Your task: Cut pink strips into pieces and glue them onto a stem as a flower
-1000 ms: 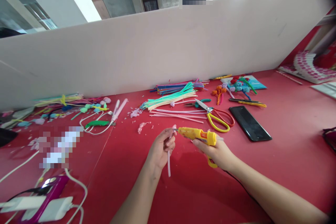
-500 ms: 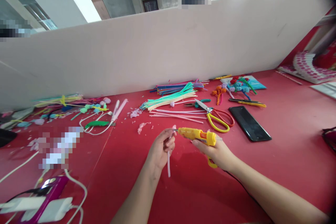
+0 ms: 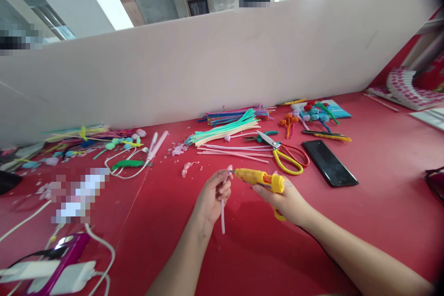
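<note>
My left hand (image 3: 215,194) pinches a pale pink pipe cleaner (image 3: 223,219), whose lower end hangs below the fingers and whose top shows a small pink tuft. In my right hand (image 3: 286,201) is a yellow hot glue gun (image 3: 255,177), pointed left. Its metal nozzle meets or nearly touches the pink top, right by my left fingertips; actual contact is too small to make out. A dark cord trails from the gun along my right forearm.
Beyond my hands lie scissors (image 3: 289,162), pliers (image 3: 262,136), loose pink pipe cleaners (image 3: 236,153) and a teal-and-cream bundle (image 3: 225,130). A black phone (image 3: 329,163) is at right. Leftward are a pink hair straightener (image 3: 157,147) and a power strip (image 3: 58,263) with cables. A white partition (image 3: 208,64) stands behind.
</note>
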Action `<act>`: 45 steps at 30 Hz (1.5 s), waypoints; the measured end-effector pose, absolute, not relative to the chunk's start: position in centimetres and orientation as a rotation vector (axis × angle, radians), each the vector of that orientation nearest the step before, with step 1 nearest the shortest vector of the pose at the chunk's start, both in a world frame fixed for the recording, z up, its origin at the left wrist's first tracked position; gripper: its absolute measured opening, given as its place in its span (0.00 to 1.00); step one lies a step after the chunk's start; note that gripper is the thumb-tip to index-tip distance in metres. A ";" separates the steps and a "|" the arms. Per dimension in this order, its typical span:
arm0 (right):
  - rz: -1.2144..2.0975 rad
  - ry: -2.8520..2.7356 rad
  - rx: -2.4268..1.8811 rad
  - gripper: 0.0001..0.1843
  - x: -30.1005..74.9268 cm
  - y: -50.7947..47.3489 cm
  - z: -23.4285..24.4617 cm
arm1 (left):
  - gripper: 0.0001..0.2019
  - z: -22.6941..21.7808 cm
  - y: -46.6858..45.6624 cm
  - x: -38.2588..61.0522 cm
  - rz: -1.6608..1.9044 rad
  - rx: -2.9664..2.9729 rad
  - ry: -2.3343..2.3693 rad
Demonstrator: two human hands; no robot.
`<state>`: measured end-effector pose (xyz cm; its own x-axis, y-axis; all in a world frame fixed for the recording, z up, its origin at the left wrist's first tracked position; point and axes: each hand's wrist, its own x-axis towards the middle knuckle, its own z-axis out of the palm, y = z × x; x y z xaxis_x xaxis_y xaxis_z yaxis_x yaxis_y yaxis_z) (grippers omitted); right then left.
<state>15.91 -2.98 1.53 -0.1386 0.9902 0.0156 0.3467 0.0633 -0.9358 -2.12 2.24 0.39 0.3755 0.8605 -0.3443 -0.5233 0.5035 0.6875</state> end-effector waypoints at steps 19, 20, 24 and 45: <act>0.647 -2.099 -1.430 0.12 14.5 -2.7 -0.9 | 0.05 0.2 2.7 -2.4 1.096 0.766 0.858; 0.673 -2.137 -1.423 0.13 14.2 -2.9 -1.3 | 0.05 0.3 2.7 -2.4 1.090 0.766 0.848; 0.679 -2.295 -1.376 0.18 13.6 -3.2 -1.6 | 0.05 0.1 2.6 -2.3 1.074 0.757 0.821; 0.235 -2.284 -1.540 0.05 16.2 -0.3 -1.8 | 0.04 -0.1 2.3 -2.0 0.944 0.760 0.812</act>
